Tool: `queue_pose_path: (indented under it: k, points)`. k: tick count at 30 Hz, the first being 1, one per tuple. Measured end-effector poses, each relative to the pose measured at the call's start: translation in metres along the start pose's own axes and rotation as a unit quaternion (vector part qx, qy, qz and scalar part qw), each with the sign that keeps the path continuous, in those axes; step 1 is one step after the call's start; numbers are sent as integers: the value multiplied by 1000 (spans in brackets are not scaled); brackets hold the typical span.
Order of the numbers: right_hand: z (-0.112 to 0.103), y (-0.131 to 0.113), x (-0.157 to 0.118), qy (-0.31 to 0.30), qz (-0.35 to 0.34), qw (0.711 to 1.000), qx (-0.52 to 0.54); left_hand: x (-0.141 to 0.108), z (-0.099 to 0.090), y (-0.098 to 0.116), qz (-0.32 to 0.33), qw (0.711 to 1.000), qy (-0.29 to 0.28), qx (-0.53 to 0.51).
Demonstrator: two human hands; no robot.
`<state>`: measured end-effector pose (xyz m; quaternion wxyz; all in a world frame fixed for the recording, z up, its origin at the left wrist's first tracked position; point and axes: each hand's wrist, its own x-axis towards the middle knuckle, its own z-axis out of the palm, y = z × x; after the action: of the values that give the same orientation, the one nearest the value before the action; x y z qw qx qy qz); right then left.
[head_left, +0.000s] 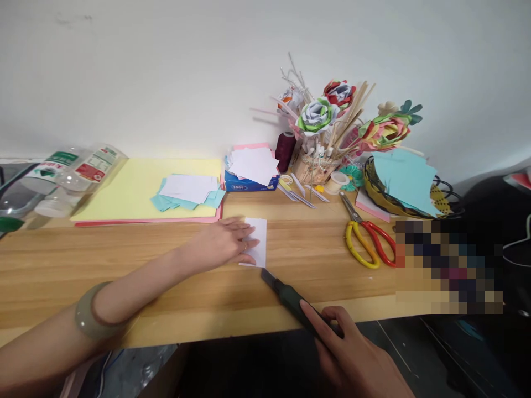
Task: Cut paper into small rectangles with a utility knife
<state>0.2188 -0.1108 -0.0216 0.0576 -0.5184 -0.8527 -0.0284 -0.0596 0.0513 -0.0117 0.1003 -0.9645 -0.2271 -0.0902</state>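
My left hand (226, 241) lies flat with fingers spread over a small white sheet of paper (259, 243), pressing it against the wooden table (307, 237). The fingers cover the sheet's left part; its right edge shows. My right hand (348, 342) is wrapped round the dark green handle of a utility knife (296, 303). The knife's blade points up and left, its tip at the paper's lower right corner. I cannot tell whether the tip touches the paper.
Right of the paper lie scissors (365, 235) with yellow and red handles. Behind stand a blue tissue box (251, 183) topped with cut paper, paper flowers (317, 116) in a holder, and a basket (381, 193). Yellow sheets (124, 193) and plastic bottles (93, 171) are at left.
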Motion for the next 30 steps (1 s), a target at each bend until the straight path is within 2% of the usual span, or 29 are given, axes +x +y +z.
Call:
queue_pose_path:
  k: [2,4,6,9,13,16,22,30]
  points:
    - [-1,-1,0,-8,3,1000,-2,5,3,1,-10,999,43,12]
    - [-4,-2,1,-17,5,1000,-5,9,6,4,-26,998,61,17]
    - [-7,-3,2,-28,9,1000,-2,11,10,8,-47,998,47,21]
    - [-13,-6,5,-53,5,999,14,8,16,16,-83,996,-10,19]
    - [-17,-14,9,-50,25,998,-3,3,21,21,-112,992,-60,-5]
    - [-15,-19,10,-40,51,997,-37,3,21,20,-116,991,-68,-19]
    - [-8,-14,8,-11,13,999,-46,3,20,19,-124,989,-68,-46]
    - [-13,-11,9,-36,9,999,-32,4,18,18,-112,990,-67,-52]
